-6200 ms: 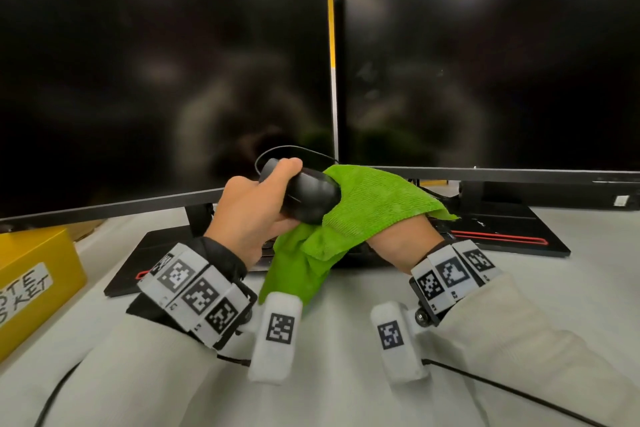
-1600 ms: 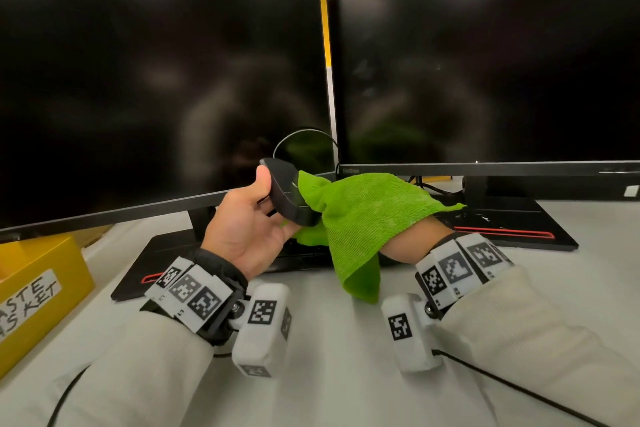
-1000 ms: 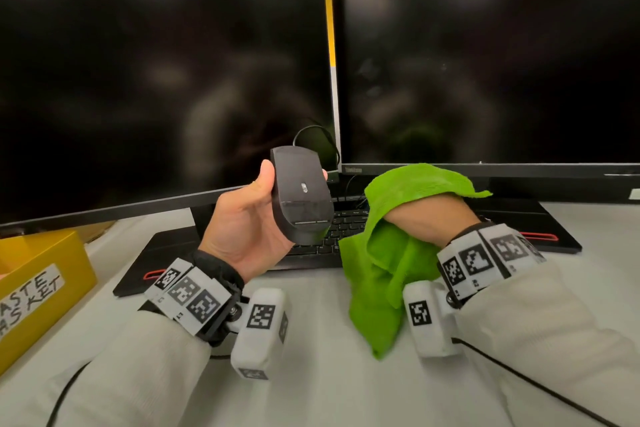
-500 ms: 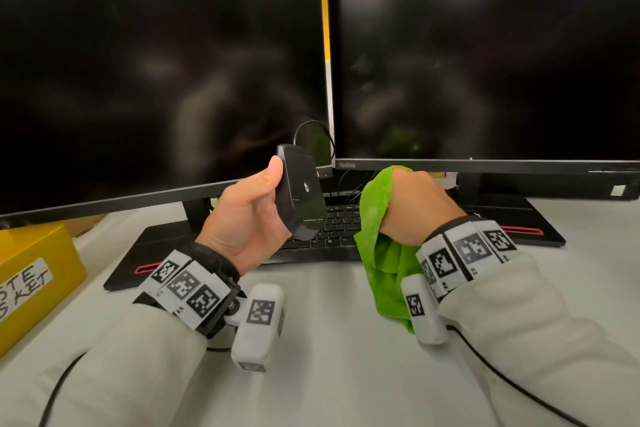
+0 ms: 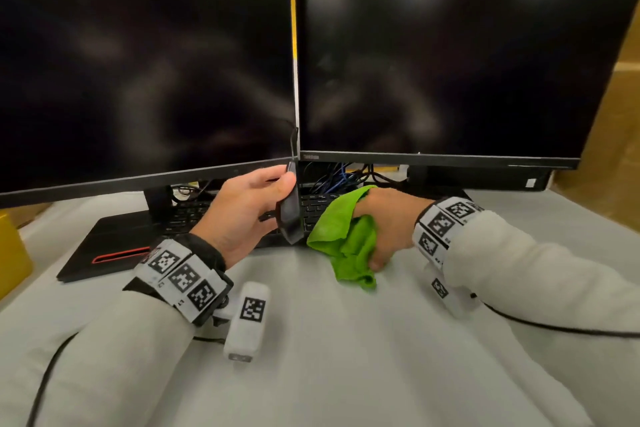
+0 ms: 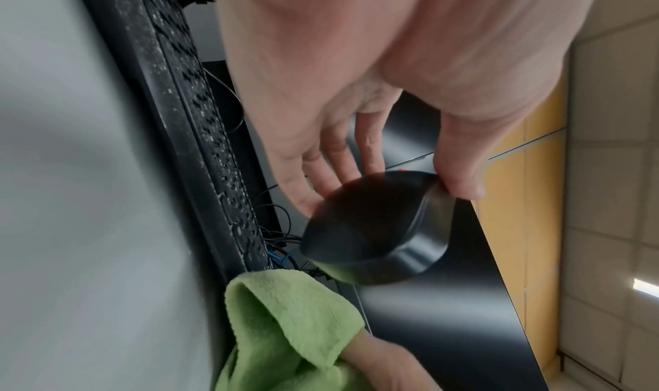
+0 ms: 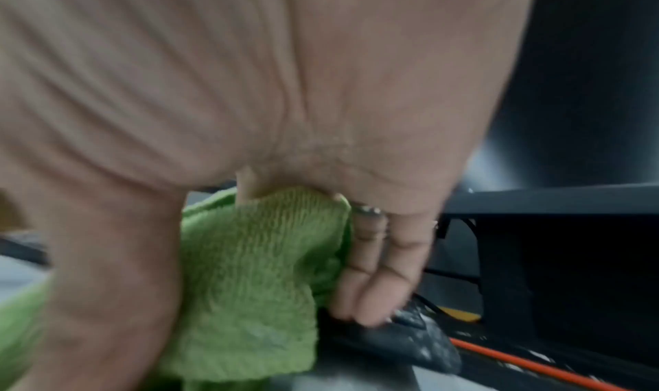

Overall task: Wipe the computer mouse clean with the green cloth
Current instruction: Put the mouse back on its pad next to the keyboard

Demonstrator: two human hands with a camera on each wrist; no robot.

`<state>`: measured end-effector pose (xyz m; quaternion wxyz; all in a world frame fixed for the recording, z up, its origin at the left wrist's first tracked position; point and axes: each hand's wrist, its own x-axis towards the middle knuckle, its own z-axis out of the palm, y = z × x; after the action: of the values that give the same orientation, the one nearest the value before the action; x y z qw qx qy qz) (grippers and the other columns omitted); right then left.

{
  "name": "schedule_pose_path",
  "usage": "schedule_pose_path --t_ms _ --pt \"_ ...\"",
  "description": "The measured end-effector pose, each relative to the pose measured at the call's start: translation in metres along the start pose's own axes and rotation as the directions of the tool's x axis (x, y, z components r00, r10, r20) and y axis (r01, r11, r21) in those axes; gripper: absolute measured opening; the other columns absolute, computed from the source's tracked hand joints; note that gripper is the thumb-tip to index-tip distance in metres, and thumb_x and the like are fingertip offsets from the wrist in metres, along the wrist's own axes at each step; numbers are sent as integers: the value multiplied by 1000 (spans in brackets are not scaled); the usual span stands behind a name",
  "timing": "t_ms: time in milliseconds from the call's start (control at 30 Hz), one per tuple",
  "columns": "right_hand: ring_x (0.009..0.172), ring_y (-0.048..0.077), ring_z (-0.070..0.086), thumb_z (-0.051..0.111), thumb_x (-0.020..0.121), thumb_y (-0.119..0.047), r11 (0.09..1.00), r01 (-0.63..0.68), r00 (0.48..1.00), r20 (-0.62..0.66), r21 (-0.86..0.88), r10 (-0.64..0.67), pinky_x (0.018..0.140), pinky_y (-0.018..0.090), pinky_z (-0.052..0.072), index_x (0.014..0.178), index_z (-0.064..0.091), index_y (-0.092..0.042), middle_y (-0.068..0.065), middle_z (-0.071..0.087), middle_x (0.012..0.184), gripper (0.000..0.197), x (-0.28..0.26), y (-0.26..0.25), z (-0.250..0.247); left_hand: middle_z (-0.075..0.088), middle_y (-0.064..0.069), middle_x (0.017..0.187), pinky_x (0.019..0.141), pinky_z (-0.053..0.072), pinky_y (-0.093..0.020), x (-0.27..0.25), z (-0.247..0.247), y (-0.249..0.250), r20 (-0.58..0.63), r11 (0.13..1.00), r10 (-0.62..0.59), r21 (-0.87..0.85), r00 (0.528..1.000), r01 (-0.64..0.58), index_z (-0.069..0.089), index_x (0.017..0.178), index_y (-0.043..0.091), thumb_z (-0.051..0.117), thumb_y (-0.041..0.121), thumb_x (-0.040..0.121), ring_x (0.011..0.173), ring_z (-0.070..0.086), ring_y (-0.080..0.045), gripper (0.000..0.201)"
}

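The black computer mouse hangs edge-on above the keyboard, pinched between thumb and fingers of my left hand. Its cable runs up in front of the monitors. Just to its right, my right hand grips the bunched green cloth low over the table. Cloth and mouse stand a small gap apart in the head view. In the right wrist view, a blurred dark shape that may be the mouse lies by the fingertips.
Two dark monitors stand side by side at the back. A black keyboard lies under them, with a tangle of cables behind. A yellow box sits at the left edge. The grey table spreads in front.
The mouse has turned from underside-up to edge-on in my left hand. My right hand has dropped with the cloth toward the table, away from the mouse it was wiping earlier.
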<state>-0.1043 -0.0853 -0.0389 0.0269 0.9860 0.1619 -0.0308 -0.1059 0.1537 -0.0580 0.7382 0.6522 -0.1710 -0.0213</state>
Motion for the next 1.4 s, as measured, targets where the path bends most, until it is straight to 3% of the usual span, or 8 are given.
schedule_pose_path --t_ms 100,333,500,733,867,1033,1133,1400 --pt "89 22 61 81 66 -50 987 -112 969 -208 118 135 80 32 54 80 72 -22 -1 60 85 33 1 10 -4 75 -14 128 107 50 -49 0 2 0 -57 1000 11 13 998 -10 71 131 15 68 23 99 107 70 -22 33" --pt "70 26 63 64 76 -5 843 -138 824 -412 520 389 49 26 49 90 53 -29 4 62 87 30 -26 59 -29 78 5 109 63 54 -15 0 11 -7 -181 973 136 209 974 -97 70 128 23 86 22 84 83 77 -1 47" --pt "91 24 65 59 81 3 849 -191 646 -588 493 487 78 32 54 82 81 -19 -1 65 94 31 -36 74 -37 78 5 105 57 51 -10 1 12 -8 -190 963 161 245 968 -112 74 108 33 89 23 80 74 74 4 33" --pt "97 13 61 58 91 -12 938 -269 934 -177 220 309 79 10 38 116 76 -20 -4 73 109 31 -22 69 -23 76 7 104 59 52 -10 -2 16 -6 -139 961 160 250 977 -122 75 107 32 87 20 79 74 72 9 32" --pt "87 23 63 56 95 -19 911 -305 936 -89 276 340 72 30 51 92 69 -9 5 65 87 16 3 76 -20 80 10 98 75 52 -25 -1 14 -6 -143 967 130 237 981 -94 78 110 30 90 36 61 85 76 -3 50" --pt "120 27 55 43 98 -16 940 -321 947 76 120 313 105 36 42 146 48 -24 8 54 141 49 35 91 -4 79 19 90 72 51 -23 3 9 -12 -136 964 135 246 981 -99 78 107 30 90 25 70 78 75 -1 40" --pt "108 35 62 37 98 -13 945 -315 939 167 81 299 95 39 48 110 68 -10 17 66 117 33 40 93 2 79 17 90 74 52 -23 3 9 -11 -131 965 137 243 982 -102 78 108 29 89 29 63 78 75 1 46" --pt "97 26 61 40 102 -29 914 -403 903 140 -50 406 97 36 48 116 65 -17 -5 60 93 32 26 111 1 81 1 105 74 54 -23 3 9 -11 -142 967 127 238 982 -91 79 111 25 90 32 59 94 78 -15 53"
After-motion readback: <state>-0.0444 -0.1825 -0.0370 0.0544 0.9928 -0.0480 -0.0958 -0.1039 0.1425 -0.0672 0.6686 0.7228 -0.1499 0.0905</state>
